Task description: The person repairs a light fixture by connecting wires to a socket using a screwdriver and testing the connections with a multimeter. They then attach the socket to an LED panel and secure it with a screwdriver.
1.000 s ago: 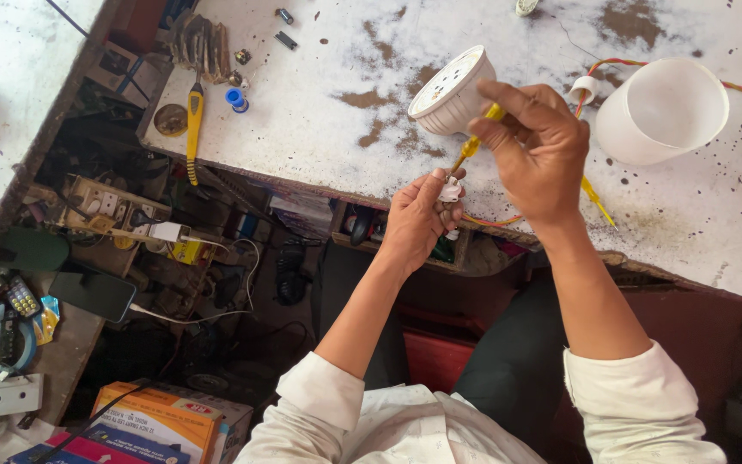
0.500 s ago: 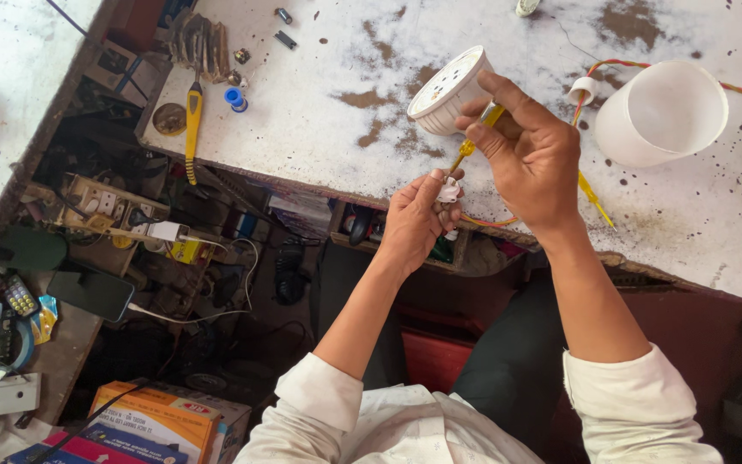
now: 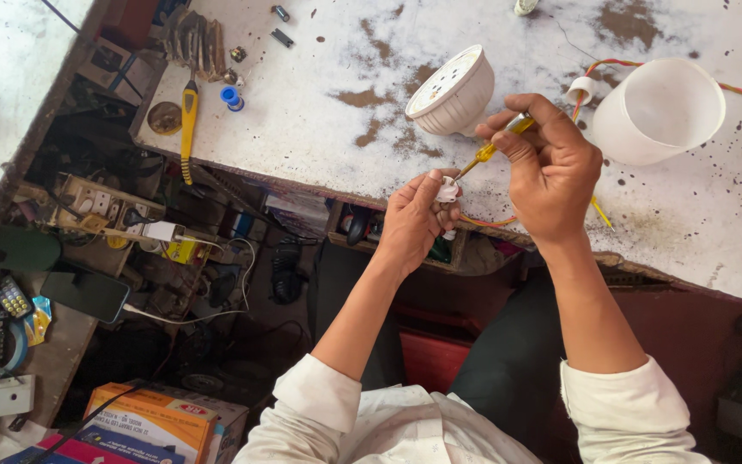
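The left hand [image 3: 412,225] pinches a small white fitting [image 3: 448,191] at the tabletop [image 3: 319,129] edge; the right hand [image 3: 551,167] grips a yellow screwdriver [image 3: 493,148], tip touching it.

The left hand [image 3: 412,225] pinches a small white fitting [image 3: 448,191] at its fingertips. The right hand [image 3: 551,167] grips a yellow-handled screwdriver [image 3: 493,148], whose tip meets the fitting. Just beyond the right fingers a white bulb housing [image 3: 453,90] lies on the stained white worktable [image 3: 328,112]; a white dome cover [image 3: 663,110] sits to their right.
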